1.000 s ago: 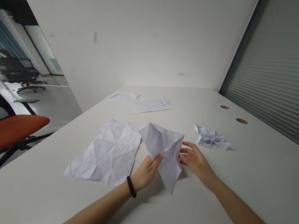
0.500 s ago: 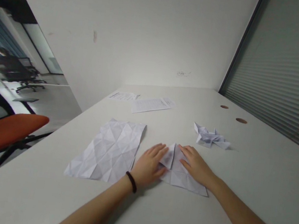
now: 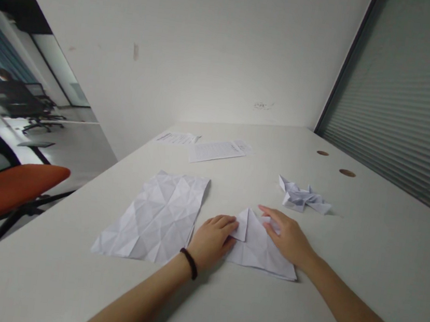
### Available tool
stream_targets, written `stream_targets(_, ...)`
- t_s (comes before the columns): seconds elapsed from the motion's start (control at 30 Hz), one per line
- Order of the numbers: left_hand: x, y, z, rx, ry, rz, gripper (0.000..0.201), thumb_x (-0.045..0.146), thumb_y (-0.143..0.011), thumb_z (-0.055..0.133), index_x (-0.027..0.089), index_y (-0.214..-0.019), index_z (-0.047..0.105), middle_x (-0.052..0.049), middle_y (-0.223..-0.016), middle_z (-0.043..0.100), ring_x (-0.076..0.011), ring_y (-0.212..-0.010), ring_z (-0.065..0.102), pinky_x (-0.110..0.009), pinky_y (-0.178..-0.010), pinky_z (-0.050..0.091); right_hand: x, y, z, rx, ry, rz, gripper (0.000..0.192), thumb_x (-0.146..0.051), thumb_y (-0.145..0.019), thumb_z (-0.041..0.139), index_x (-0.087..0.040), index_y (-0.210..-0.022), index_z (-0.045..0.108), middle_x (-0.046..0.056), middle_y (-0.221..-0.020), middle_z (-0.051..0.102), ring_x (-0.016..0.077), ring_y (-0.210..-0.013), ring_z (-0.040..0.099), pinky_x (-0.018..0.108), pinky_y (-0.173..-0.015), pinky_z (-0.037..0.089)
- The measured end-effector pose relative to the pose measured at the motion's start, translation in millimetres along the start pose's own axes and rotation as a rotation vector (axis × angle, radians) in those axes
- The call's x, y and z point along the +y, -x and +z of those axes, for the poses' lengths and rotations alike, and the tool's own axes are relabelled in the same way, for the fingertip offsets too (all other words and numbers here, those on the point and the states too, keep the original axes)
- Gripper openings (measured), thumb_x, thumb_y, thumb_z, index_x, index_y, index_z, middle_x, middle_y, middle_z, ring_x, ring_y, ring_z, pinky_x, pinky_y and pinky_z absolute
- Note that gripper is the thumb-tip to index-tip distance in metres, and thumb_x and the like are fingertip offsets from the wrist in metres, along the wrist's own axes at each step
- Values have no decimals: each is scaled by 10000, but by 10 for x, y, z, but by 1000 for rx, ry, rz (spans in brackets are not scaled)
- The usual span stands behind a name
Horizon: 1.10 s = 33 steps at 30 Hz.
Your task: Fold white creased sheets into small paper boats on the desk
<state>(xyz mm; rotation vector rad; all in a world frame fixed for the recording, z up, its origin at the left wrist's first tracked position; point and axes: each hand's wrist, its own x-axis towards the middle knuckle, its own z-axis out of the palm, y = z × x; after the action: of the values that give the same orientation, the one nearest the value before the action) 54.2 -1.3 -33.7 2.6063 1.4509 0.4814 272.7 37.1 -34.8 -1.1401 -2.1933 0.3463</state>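
Observation:
A creased, folded sheet of white paper (image 3: 253, 252) lies on the white table in front of me, with a small triangular flap folded at its top left. My left hand (image 3: 213, 236), a dark band on its wrist, is closed on the paper's left side, fingers over the flap and thumb below them. Over the upper right edge is my right hand (image 3: 286, 235), its index finger and thumb apart beside a raised bit of paper. Left of both hands rests a larger sheet of paper (image 3: 161, 212) covered in a grid of creases.
A folded paper shape (image 3: 304, 198) sits behind my right hand. Printed sheets (image 3: 218, 152) lie farther back on the table (image 3: 360, 283). Two round holes (image 3: 347, 173) are near the right edge. An orange chair (image 3: 15, 189) stands left; a person sits in the background.
My right hand has shifted slightly right and its fingers have lifted off the flat paper. My left fingers have drawn in on the left flap, and the paper's lower edge has moved slightly.

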Motion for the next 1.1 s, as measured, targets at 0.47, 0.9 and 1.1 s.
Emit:
stream_targets(0.47,18,-21,-39,74,109,-117,288,205,-854,435,217,-1128,525,-42,-983,640,-185,-899,584,-312,-827,453,38,36,80,-195,168,-143,327,-212,-834,471,-184,-1143,577,96,-1154,567,212,-1082,476,391,-952,397)
stream_targets(0.9,-18,51,-312,-273,-22,157,672,510,-714,599,244,-1294,389,-114,-1374,374,-331,-1282,274,-594,-1008,204,65,34,63,-243,122,-81,355,-270,-828,495,-169,-1159,574,108,-1215,540,228,-1124,451,415,-990,353)
stream_targets(1.1,10,100,-458,-471,6,73,869,515,-614,670,207,-1344,313,-159,-1432,224,-401,-1303,152,-686,-962,37,64,16,24,-229,11,-15,323,-278,-805,523,-177,-1098,615,101,-1192,565,227,-1114,478,411,-994,348)
